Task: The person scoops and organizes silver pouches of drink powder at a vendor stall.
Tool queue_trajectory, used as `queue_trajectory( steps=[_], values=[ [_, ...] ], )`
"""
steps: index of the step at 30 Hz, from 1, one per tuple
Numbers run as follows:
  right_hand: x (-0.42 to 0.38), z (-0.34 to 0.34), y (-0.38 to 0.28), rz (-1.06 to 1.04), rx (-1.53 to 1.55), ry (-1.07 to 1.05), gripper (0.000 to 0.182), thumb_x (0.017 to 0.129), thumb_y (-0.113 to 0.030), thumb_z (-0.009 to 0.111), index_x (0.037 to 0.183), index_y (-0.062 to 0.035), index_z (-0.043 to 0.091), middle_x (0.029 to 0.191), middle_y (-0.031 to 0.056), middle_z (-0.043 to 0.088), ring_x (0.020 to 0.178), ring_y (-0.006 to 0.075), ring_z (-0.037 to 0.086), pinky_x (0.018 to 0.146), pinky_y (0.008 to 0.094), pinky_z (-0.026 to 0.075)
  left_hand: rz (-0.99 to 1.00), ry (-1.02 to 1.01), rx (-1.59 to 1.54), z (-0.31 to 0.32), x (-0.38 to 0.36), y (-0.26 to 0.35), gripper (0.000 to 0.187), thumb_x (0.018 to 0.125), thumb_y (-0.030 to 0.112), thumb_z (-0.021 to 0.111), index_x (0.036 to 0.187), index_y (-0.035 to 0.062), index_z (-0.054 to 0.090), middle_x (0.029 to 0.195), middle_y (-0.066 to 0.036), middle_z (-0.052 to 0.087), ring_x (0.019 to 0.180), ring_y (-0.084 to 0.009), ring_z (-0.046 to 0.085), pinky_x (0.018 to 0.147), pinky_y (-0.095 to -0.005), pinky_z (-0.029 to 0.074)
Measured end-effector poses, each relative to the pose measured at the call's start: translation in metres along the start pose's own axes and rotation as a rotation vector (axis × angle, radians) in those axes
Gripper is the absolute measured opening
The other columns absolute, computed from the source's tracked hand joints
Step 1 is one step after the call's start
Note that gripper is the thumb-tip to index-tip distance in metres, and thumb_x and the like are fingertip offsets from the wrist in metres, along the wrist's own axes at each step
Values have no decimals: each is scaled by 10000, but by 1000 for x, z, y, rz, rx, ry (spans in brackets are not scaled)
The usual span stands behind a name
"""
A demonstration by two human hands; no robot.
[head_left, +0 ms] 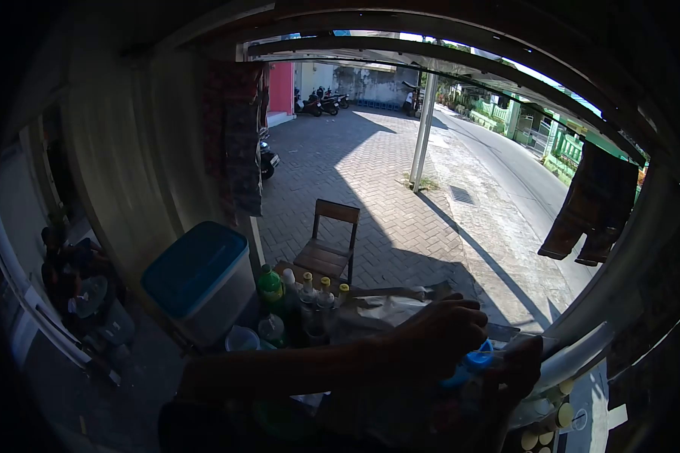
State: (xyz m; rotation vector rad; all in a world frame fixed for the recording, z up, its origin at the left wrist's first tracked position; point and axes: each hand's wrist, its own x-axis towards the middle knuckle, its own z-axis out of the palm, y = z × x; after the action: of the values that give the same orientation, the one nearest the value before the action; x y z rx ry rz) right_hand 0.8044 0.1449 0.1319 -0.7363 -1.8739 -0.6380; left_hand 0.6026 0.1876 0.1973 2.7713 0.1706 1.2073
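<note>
My left forearm reaches across the dark counter, and my left hand (447, 334) is closed with its fingers curled down; whatever they pinch is hidden. Close to its right is my right hand (515, 368), also closed, in deep shadow, with its fingertips near a clear, thin edge that I cannot identify. A bright blue round object (479, 355) shows between and below the two hands. Behind my left hand lies a crumpled silvery-grey sheet or bag (381, 309). What lies under my forearms is too dark to make out.
Left of the hands stand a green bottle (270, 285), several yellow-capped bottles (325, 294) and a large blue-lidded container (196, 268). Lidded jars (563, 415) stand at lower right. Beyond the counter are a wooden chair (329, 241) and a pole (425, 132). Cloth (597, 200) hangs at right.
</note>
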Motion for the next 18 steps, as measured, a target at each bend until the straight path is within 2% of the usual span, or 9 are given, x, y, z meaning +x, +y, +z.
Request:
queue_trajectory(
  steps=[3,4,7,10,12,13,15,16,18],
  values=[
    [-21,50,22,-92,-33,100,275,688,-239,712,848,-99,539,792,68,422,712,245,429,600,353,347,-69,-135,4,-12,2,8,114,629,-13,690,721,19,630,744,-79,591,782,-240,605,740,-354,509],
    [-90,88,24,658,281,-243,250,762,-202,662,958,-70,580,986,95,466,834,264,447,694,378,397,-73,-21,-133,-10,1,5,103,637,-19,687,717,12,631,735,-80,593,749,-236,605,713,-348,512],
    [-96,91,22,659,357,-155,257,786,-209,637,981,-60,560,977,96,471,835,249,456,708,371,399,-141,38,-268,-3,-8,-2,78,658,-28,676,714,2,631,723,-85,594,698,-230,601,662,-343,507],
    [-58,200,-189,670,455,-9,271,822,-220,599,1017,-46,530,963,97,479,836,226,470,729,361,404,-265,-79,-271,5,-25,-1,50,686,-32,661,714,-4,630,716,-90,595,663,-226,595,614,-344,490],
    [-35,232,-249,709,486,93,280,846,-227,573,1040,-36,510,953,98,484,836,211,479,743,354,406,-495,-74,-245,17,-39,11,13,734,6,648,741,2,637,728,-91,591,700,-219,595,632,-349,462],
    [-43,179,-130,735,491,148,286,858,-231,561,1052,-31,500,949,99,486,837,204,484,750,350,408,-493,-101,-272,30,-47,12,13,734,6,648,741,2,637,728,-91,591,700,-219,595,632,-349,462],
    [-70,158,-137,813,477,215,296,881,-238,535,1075,-21,480,939,100,491,837,189,493,764,343,410,-486,-111,-106,69,-68,18,199,757,186,705,785,-4,649,749,-103,588,754,-231,591,680,-353,440],
    [-88,145,-141,860,456,245,302,893,-242,522,1087,-16,470,935,100,493,838,182,498,771,340,412,-511,-82,-65,80,-68,26,275,596,214,749,696,-10,625,746,-115,595,765,-256,591,719,-368,454],
    [-116,122,-139,918,406,315,314,917,-249,497,1111,-6,450,925,101,498,838,167,507,785,333,414,-629,-112,39,110,-83,17,284,582,210,747,712,-16,633,756,-130,599,782,-277,593,751,-377,458]
  ],
)
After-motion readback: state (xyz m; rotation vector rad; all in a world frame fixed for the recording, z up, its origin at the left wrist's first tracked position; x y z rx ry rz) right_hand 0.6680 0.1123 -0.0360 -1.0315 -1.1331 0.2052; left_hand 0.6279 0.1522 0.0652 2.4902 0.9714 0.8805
